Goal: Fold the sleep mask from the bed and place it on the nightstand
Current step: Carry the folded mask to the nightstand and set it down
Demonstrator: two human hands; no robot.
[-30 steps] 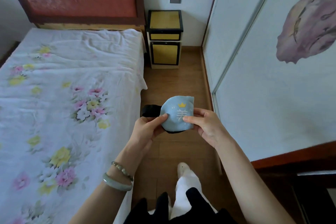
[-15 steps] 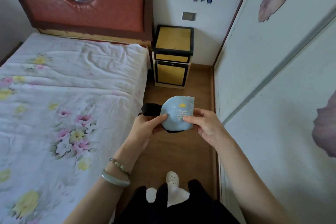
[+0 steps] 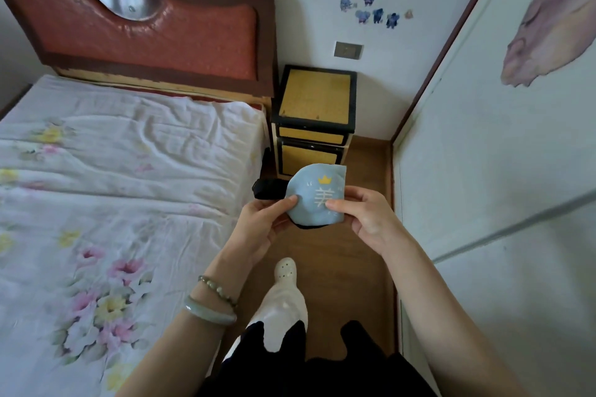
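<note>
I hold a light-blue sleep mask (image 3: 314, 196), folded in half, with a yellow crown and white marks on its face and a black strap sticking out to the left. My left hand (image 3: 261, 224) pinches its left edge and my right hand (image 3: 364, 216) pinches its right edge. The mask hangs in the air over the wooden floor, just in front of the yellow nightstand (image 3: 314, 100) with its black frame. The nightstand top is bare. The bed (image 3: 113, 187) with a white floral sheet lies to my left.
A red padded headboard (image 3: 145, 32) stands behind the bed. A white wardrobe door (image 3: 500, 155) runs along the right, leaving a narrow strip of floor (image 3: 338, 267) between it and the bed. My white shoe (image 3: 285, 271) steps forward on that strip.
The nightstand and headboard have come much closer and lower in view as I walked forward along the aisle. Both hands keep the same grip on the folded mask.
</note>
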